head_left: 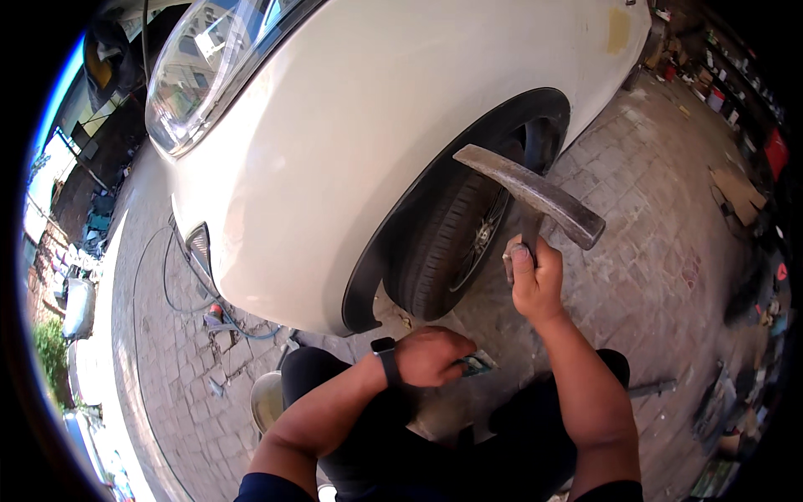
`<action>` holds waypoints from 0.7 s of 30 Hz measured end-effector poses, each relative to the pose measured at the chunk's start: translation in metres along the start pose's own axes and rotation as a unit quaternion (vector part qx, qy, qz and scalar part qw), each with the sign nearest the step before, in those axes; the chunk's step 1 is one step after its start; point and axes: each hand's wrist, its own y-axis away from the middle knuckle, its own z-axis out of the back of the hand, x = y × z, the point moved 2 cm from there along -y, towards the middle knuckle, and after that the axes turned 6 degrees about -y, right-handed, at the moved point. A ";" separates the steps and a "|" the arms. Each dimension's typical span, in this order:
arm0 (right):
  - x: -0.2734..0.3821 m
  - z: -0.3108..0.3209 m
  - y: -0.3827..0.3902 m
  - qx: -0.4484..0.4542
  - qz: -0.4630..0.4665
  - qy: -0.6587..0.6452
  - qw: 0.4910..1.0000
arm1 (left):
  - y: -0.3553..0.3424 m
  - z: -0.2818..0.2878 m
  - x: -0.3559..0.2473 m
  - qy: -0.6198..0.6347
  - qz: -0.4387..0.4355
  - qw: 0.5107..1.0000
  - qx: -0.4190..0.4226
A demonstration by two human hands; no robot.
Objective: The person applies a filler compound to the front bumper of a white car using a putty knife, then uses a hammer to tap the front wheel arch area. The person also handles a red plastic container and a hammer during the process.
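My right hand [535, 280] is closed round the handle of a hammer [531, 192]. Its worn metal head, flat-faced at one end and tapering at the other, is raised in front of the car's front wheel [443, 243]. Low over my lap, my left hand [431, 356] is curled with its fingers on a small, flat, dark green piece [479, 363]; what it is made of cannot be made out. A black watch [386, 360] sits on my left wrist. Ahead stands a cream-white car fender [309, 159] with a black wheel-arch lining [361, 289].
The headlight [205, 71] is at the upper left. A dark hose [171, 276] and a red-topped object [215, 314] lie on the brick paving [627, 201] by the bumper. Along the right side are cardboard [738, 194] and cluttered parts. A metal bar [652, 389] lies beside my right knee.
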 end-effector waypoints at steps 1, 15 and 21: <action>-0.003 -0.004 -0.003 0.005 0.005 -0.023 1.000 | 0.000 -0.002 0.005 0.000 -0.002 1.000 -0.005; -0.013 -0.023 -0.020 -0.013 0.048 -0.073 0.996 | -0.004 -0.001 0.030 -0.002 0.000 1.000 -0.008; -0.013 -0.022 -0.021 -0.028 0.027 -0.041 0.998 | -0.005 -0.005 0.033 -0.008 -0.010 1.000 -0.008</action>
